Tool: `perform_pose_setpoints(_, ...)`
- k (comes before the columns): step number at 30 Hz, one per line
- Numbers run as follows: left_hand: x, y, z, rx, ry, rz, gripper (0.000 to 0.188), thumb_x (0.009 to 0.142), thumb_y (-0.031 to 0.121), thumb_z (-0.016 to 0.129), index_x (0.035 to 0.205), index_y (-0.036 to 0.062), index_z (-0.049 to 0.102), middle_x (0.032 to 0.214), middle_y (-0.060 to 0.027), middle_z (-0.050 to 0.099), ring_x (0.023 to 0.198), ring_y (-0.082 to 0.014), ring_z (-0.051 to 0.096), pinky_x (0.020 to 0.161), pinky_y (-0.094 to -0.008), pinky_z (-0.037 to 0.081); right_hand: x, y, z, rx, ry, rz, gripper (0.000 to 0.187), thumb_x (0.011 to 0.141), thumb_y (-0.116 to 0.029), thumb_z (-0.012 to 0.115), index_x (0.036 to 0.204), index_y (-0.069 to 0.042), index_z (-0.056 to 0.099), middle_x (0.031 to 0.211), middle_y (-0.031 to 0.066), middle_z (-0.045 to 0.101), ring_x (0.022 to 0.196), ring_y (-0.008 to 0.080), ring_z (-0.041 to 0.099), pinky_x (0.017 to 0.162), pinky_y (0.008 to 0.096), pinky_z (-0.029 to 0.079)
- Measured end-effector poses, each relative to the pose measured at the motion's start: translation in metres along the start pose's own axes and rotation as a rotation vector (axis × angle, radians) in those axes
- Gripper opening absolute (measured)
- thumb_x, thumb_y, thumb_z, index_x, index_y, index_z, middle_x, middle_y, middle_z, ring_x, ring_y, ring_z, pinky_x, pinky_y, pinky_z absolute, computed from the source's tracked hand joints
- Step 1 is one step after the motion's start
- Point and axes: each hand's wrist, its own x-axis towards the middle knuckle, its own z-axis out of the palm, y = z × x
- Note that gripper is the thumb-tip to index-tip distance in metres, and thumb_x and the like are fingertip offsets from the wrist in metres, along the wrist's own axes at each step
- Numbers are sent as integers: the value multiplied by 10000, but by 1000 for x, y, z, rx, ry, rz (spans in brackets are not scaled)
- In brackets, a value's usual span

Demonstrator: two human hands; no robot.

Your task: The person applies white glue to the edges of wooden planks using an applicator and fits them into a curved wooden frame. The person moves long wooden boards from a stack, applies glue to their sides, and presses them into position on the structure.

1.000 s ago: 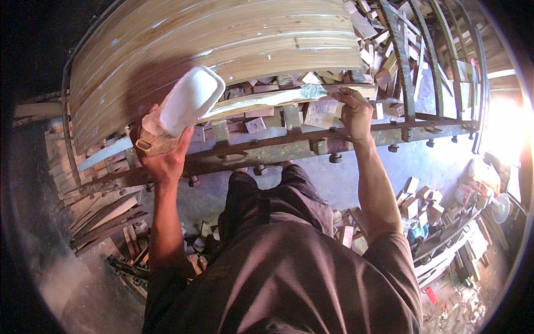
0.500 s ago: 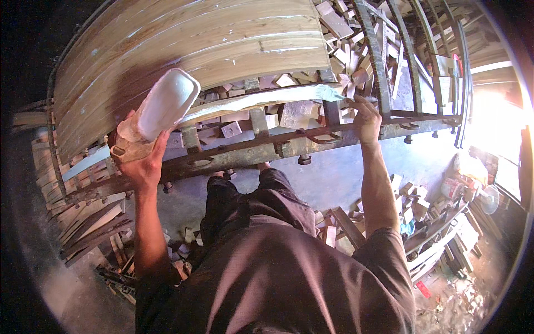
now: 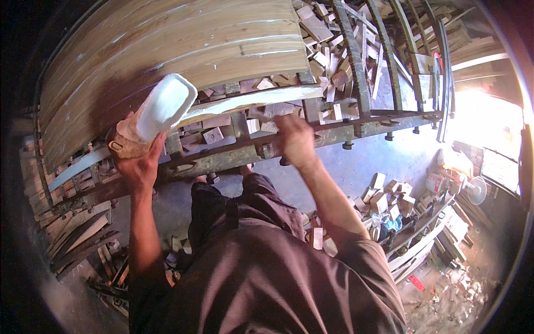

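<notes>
Above the metal rail, the left hand grips 1 cut-open jug, likely light and semi-rigid; hold its handle end. Right hand: blurred, grip indeterminable, near the white-coated wooden strip.

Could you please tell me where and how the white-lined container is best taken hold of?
Probably grip the container around its narrow brownish end, from the near side, as the left hand does: its wide opening points away from the body, so that end likely keeps fingers off the white.
</notes>
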Motion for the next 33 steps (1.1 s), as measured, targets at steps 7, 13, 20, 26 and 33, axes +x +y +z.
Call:
perform_pose_setpoints(7,2,7,-7,-55,8,-45,641,782,84,807,1344,-16,514,1327,-113,583,1182,-203,575,1022,-333,438,14,116,-54,333,315,828,188,862,-107,646,989,0,734,771,154,728,655,180,671,605,349,513)
perform_pose_setpoints(13,-6,2,-12,-133,33,-106,652,766,63,819,1332,-35,510,1304,-136,591,1165,-209,587,1004,-345,462,25,85,-65,-289,250,432,190,796,-48,587,938,-61,712,803,149,680,764,335,679,680,408,546)
perform_pose_setpoints(20,-9,-10,-22,-158,63,-58,663,764,36,821,1332,-47,489,1305,-149,574,1169,-216,579,984,-343,487,33,30,4,24,159,218,205,804,-72,581,982,-45,679,873,176,673,815,345,663,721,425,529)
perform_pose_setpoints(26,-6,-22,-64,-67,98,-44,677,757,7,819,1331,-40,464,1320,-143,548,1172,-219,564,1007,-350,481,3,138,-69,-184,326,624,187,842,-153,666,964,-36,745,819,170,729,738,274,716,699,380,546)
perform_pose_setpoints(33,-21,-69,-105,-158,190,-171,593,802,67,796,1316,-32,517,1307,-136,583,1172,-229,581,994,-370,489,49,-6,1,-64,180,500,160,853,-149,637,933,-48,732,817,170,719,768,300,717,704,377,545)
